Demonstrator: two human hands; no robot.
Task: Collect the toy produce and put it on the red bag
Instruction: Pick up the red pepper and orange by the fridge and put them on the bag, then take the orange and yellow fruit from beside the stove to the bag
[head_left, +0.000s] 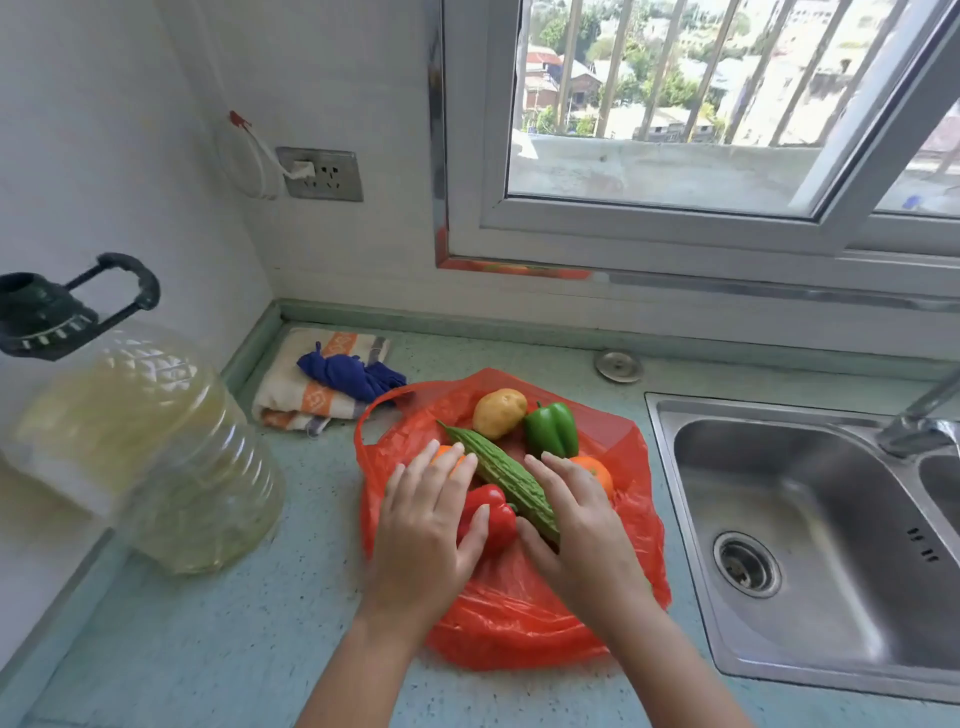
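A red plastic bag (519, 613) lies flat on the green counter. On it sit a potato (498, 413), a green pepper (551, 428), a long green bitter gourd (501, 480), a red pepper (493, 514) and two oranges, one at the left (445, 454) and one at the right (597, 473). My left hand (431, 525) rests over the left orange and the red pepper, fingers spread. My right hand (576, 525) lies on the near end of the gourd and beside the right orange, fingers spread. Neither hand clearly grips anything.
A large oil jug (156, 441) stands at the left. A folded towel (306, 389) with a blue cloth (358, 376) on it lies behind the bag. A steel sink (810, 545) with a tap (919, 415) is on the right. A window is behind the counter.
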